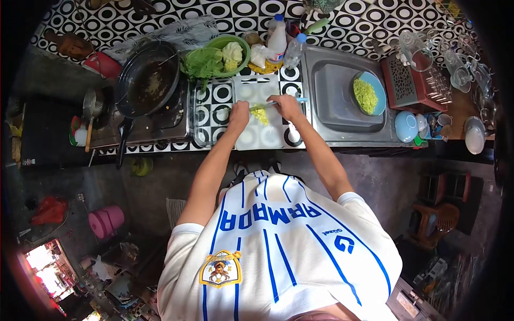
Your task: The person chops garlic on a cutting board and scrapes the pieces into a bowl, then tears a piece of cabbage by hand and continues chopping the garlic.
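Note:
My right hand (289, 108) is closed around a knife whose light blue handle end (303, 100) sticks out to the right. Its blade points left over a white cutting board (259, 138). On the board's left side, my left hand (239, 113) is curled at the blade's tip, pressing on a pale green vegetable piece (254, 107), mostly hidden by the fingers and blade. Chopped yellow-green bits (261, 116) lie on the board between my hands. Past the board stands a green basin (247, 49) holding leafy greens (203, 63) and a pale cabbage-like piece (232, 55).
A black wok (152, 85) sits on the stove at left. In the sink (342, 125) at right is a blue bowl (380, 92) of shredded green vegetable (365, 96). Bottles (277, 38) stand behind the board. A dish rack (402, 83) and glasses (416, 51) are farther right.

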`<state>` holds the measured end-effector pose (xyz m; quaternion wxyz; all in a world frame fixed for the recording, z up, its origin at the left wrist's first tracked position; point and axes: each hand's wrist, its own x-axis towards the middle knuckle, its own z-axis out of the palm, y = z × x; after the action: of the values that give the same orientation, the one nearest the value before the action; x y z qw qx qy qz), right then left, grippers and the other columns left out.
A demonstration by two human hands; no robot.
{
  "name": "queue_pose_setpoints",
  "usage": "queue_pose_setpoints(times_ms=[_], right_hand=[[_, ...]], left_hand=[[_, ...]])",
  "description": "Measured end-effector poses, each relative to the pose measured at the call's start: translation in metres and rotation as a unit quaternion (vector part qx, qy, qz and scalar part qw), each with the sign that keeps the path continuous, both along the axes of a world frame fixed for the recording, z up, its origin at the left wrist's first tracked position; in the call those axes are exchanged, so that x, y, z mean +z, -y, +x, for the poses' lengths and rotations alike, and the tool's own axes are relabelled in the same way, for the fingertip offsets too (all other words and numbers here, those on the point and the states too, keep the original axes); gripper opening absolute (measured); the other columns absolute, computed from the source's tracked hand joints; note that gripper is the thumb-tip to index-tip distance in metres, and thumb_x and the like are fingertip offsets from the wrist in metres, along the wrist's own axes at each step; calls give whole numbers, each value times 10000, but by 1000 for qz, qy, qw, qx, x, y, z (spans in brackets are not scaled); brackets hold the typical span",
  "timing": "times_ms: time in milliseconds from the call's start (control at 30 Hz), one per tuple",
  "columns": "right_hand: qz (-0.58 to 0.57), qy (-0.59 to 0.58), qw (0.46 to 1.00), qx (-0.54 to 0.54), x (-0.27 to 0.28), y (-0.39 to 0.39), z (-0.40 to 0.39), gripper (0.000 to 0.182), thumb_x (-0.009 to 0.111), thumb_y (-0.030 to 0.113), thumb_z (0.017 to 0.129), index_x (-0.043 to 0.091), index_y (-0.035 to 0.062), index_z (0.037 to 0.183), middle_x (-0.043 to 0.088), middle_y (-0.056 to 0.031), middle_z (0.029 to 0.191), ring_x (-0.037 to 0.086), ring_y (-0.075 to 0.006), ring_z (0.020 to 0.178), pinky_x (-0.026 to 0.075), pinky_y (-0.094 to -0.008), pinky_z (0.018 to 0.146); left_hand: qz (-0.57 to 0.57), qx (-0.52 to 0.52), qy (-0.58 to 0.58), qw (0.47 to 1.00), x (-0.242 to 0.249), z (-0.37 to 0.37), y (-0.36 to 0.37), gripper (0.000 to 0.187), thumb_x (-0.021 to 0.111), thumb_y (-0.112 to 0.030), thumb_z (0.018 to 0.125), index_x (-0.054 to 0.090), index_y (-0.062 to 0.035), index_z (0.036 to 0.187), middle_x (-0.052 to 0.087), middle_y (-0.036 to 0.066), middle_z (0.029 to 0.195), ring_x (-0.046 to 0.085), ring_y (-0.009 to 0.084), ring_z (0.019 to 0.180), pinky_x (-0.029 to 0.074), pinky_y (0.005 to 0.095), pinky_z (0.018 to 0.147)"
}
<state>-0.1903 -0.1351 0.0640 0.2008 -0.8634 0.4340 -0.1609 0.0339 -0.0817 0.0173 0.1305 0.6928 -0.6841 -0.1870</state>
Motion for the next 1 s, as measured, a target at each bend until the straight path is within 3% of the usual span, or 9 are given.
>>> queue_pose_setpoints(times_ms=[67,300,400,467,633,733,767,867,1000], right_hand=[[-18,-27,999,19,32,-6,10,237,665,67,812,717,174,1017,710,-139,828,681,-344,833,516,-463,724],[-57,-58,996,27,51,-27,29,259,572,74,816,747,145,994,714,-145,823,695,-338,784,539,-445,716],[-69,-18,997,24,32,-28,19,211,626,59,826,760,120,978,716,-143,836,684,-351,801,527,-461,713],[6,52,998,-36,-12,-22,-4,190,642,49,807,765,105,940,726,-133,873,686,-345,816,531,-449,725],[-38,18,999,4,4,-24,3,186,668,67,823,760,105,980,728,-134,874,687,-343,811,537,-447,725],[38,21,998,-52,-8,-28,-4,186,662,79,832,754,114,990,724,-136,856,687,-345,805,534,-451,714],[-19,50,998,-20,-13,-25,-2,209,642,73,833,751,131,1002,713,-154,830,683,-354,789,526,-462,698],[-23,-21,999,16,36,-28,13,243,629,61,821,750,135,1020,701,-171,804,683,-359,778,524,-468,692],[-68,-6,998,1,49,-42,32,264,568,63,831,745,125,1018,697,-178,786,686,-351,764,525,-468,676]], left_hand=[[12,-11,7,1000,7,0,0,113,596,43,829,683,26,900,672,274,943,681,447,912,578,484,775],[27,-48,57,997,11,2,0,141,599,71,814,694,18,903,680,259,961,692,418,937,588,465,781],[13,-60,58,996,8,3,1,142,602,80,807,697,16,890,680,257,957,694,412,933,590,459,780],[12,-62,58,996,12,-5,1,140,603,86,801,697,13,874,680,257,955,694,412,927,590,456,780],[12,-66,53,996,13,1,4,128,617,87,787,696,23,865,679,260,938,693,418,903,590,461,771],[11,-77,57,995,8,2,3,122,619,79,790,694,29,873,676,266,937,690,425,900,588,466,775],[17,-83,57,995,7,4,6,121,619,76,791,694,30,874,675,268,938,689,427,901,587,468,777],[32,-77,42,996,12,3,4,123,618,72,794,696,27,877,674,269,941,688,428,912,584,474,786],[19,-81,40,996,4,6,2,85,641,12,804,701,16,865,671,270,928,674,451,915,560,489,790]])
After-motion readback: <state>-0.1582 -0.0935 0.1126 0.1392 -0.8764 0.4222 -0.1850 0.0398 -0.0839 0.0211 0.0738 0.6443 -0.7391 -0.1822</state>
